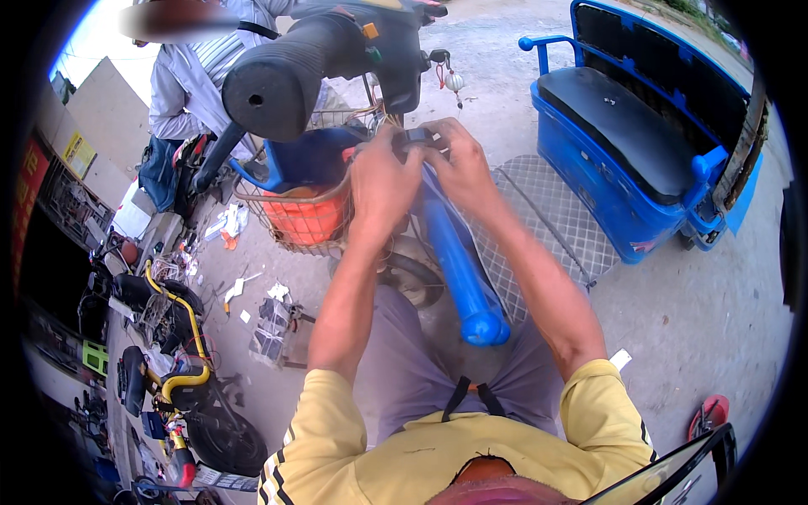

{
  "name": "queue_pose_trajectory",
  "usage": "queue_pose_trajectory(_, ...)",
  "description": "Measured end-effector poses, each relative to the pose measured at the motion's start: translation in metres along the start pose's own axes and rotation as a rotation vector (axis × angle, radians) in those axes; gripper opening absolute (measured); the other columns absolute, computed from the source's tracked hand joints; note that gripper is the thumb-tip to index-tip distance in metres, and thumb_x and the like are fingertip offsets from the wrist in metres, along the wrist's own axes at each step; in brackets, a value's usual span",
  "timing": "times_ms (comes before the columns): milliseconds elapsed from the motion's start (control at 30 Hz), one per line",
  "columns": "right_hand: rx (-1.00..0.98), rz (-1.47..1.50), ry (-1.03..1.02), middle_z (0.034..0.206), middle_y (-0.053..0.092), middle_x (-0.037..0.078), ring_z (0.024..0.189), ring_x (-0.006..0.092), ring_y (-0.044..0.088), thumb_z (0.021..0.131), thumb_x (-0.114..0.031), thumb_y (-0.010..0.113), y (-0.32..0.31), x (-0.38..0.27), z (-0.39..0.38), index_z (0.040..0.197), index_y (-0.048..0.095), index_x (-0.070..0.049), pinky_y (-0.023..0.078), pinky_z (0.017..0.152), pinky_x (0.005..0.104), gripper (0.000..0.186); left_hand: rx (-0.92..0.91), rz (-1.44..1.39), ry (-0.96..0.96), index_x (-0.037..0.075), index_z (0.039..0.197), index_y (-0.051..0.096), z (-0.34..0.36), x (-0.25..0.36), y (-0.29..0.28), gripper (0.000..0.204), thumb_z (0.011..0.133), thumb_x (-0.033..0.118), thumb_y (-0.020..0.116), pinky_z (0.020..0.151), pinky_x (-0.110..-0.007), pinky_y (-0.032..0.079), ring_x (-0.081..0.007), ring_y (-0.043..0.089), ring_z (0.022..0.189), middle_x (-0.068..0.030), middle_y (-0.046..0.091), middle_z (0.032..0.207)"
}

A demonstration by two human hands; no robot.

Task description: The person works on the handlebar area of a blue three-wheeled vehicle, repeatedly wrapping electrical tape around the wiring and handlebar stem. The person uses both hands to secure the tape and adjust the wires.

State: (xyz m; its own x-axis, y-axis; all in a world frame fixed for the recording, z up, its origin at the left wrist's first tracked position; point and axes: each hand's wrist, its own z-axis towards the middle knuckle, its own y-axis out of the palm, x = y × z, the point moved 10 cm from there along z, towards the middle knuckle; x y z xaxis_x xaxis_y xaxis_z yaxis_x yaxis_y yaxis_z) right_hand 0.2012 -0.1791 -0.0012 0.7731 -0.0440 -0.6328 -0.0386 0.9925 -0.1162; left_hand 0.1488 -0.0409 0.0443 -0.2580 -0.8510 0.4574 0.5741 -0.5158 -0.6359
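Observation:
My left hand and my right hand meet at the front of a blue electric tricycle. Their fingers are closed from both sides around a small dark part; its exact kind is not clear, and the fingers cover much of it. Thin loose wires stick up beside my left hand, under the handlebar. Above it juts the black handlebar grip. A key with a round charm hangs just beyond my right hand. Below my hands a thick blue tube slants down between my knees.
Left of my hands hangs a wire basket with an orange-red container. To the right are the blue seat box and metal footboard. A person is at the far left. A yellow-framed bike and litter lie left.

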Motion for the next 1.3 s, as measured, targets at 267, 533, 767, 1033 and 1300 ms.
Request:
queue_pose_trajectory(267, 0.024, -0.04, 0.072, 0.121, 0.074, 0.022, 0.114, 0.032, 0.076, 0.099, -0.007, 0.07, -0.013, 0.022, 0.0, 0.129, 0.066, 0.007, 0.059, 0.098, 0.0417, 0.034, -0.142, -0.42, -0.283, -0.015, 0.149, 0.053, -0.038, -0.064, 0.047, 0.05, 0.108, 0.012, 0.061, 0.109, -0.036, 0.054, -0.0265, 0.071, 0.125, -0.0239, 0.074, 0.13)
queue_pose_trajectory(533, 0.092, 0.055, 0.085, 0.117, 0.074, 0.027, 0.107, 0.0408, 0.075, 0.098, -0.004, 0.064, -0.015, 0.024, 0.002, 0.124, 0.066, 0.006, 0.057, 0.095, 0.0472, 0.028, -0.046, -1.122, -0.498, -0.01, 0.138, 0.062, -0.032, -0.091, 0.089, 0.038, 0.116, 0.02, 0.053, 0.106, -0.041, 0.058, -0.028, 0.072, 0.114, -0.0208, 0.073, 0.124)
queue_pose_trajectory(767, 0.099, 0.02, 0.311, 0.11, 0.076, 0.027, 0.105, 0.0415, 0.075, 0.095, -0.001, 0.062, -0.005, 0.079, -0.016, 0.123, 0.067, 0.005, 0.057, 0.094, 0.0474, 0.03, -0.036, -0.636, -0.387, -0.006, 0.109, 0.075, -0.016, -0.082, 0.066, 0.033, 0.108, 0.027, 0.071, 0.078, -0.037, 0.061, -0.0218, 0.076, 0.08, -0.0115, 0.079, 0.091)
queue_pose_trajectory(1033, 0.026, -0.123, 0.526, 0.104, 0.076, 0.027, 0.101, 0.0438, 0.076, 0.095, -0.013, 0.072, 0.019, 0.093, -0.026, 0.13, 0.064, 0.003, 0.058, 0.091, 0.0512, 0.039, 0.063, 0.025, -0.119, -0.004, 0.1, 0.074, -0.005, -0.053, 0.041, 0.032, 0.103, 0.027, 0.069, 0.075, -0.05, 0.057, -0.0364, 0.076, 0.076, -0.0189, 0.077, 0.08)
queue_pose_trajectory(1300, 0.118, 0.188, 0.55, 0.106, 0.075, 0.025, 0.104, 0.0387, 0.075, 0.1, -0.015, 0.069, 0.025, 0.04, -0.046, 0.146, 0.055, 0.0, 0.057, 0.093, 0.047, 0.051, 0.003, 0.136, -0.164, -0.005, 0.115, 0.067, -0.004, -0.049, 0.041, 0.033, 0.102, 0.026, 0.067, 0.085, -0.062, 0.055, -0.0542, 0.073, 0.094, -0.0327, 0.075, 0.098)
